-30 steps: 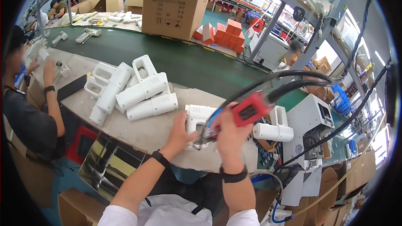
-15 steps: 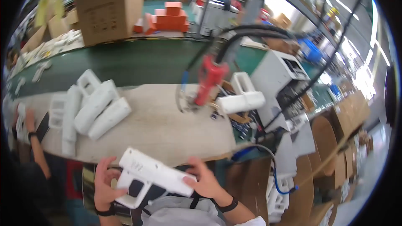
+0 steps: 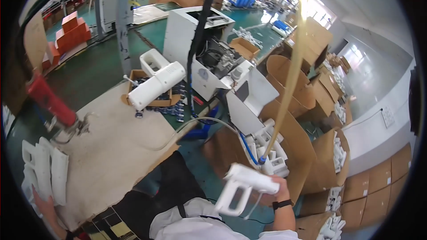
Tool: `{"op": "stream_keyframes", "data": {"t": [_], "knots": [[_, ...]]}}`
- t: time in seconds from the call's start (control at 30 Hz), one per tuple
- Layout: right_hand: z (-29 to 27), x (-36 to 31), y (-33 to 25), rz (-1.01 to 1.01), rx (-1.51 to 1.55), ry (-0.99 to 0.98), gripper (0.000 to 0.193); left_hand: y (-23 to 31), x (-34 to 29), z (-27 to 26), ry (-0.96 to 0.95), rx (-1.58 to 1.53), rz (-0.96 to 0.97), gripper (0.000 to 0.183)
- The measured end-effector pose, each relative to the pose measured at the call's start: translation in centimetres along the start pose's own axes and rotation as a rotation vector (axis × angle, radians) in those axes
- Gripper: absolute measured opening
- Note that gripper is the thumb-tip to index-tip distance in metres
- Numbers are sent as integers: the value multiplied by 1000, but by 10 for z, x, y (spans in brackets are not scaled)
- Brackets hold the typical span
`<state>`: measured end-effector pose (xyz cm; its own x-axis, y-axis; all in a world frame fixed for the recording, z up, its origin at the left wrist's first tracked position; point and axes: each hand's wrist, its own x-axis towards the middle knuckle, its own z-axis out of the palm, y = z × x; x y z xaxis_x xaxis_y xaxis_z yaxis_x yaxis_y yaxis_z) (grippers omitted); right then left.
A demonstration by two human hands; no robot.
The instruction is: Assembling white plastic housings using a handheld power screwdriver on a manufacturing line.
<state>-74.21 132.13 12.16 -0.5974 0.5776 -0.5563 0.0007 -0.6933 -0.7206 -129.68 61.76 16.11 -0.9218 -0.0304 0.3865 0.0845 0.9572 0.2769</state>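
**While your right hand carries a housing off to the right, your left rests at the stack**

As you turn to your right, the step in hand looks like moving 1 finished piece away from the workbench (image 3: 115,151). Your hands are well apart. Your right hand (image 3: 276,191) is closed around the body of the white housing (image 3: 244,186), held low at the near right with its handle loop hanging down, off the bench and just in front of the open carton (image 3: 296,144). Your left hand (image 3: 42,202) lies at the near left bench edge against the stack of white parts (image 3: 44,173); whether it grips them I cannot tell.

The next move likely calls for lowering the housing into that carton without snagging the blue hose (image 3: 247,144) crossing its mouth.

Containers, largest first:
- The open carton holds a heap of similar white housings.
- 2 smaller cartons (image 3: 340,151) further right also show white parts.
- The shallow cardboard tray (image 3: 153,103) at the far bench edge holds small dark fasteners, with another housing (image 3: 155,86) lying across it.
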Motion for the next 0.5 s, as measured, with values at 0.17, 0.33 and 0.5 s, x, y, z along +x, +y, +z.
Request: {"op": "stream_keyframes", "data": {"t": [0.17,0.33,0.5], "knots": [[-50,-28,9,-241,327,414,53,12,13,17,-318,143,-218,82],[-53,5,19,233,60,-21,65,21,-4,4,-59,-15,19,73],[149,12,-35,360,-589,-725,58,80,-11,-1,56,-61,158,69]]}}
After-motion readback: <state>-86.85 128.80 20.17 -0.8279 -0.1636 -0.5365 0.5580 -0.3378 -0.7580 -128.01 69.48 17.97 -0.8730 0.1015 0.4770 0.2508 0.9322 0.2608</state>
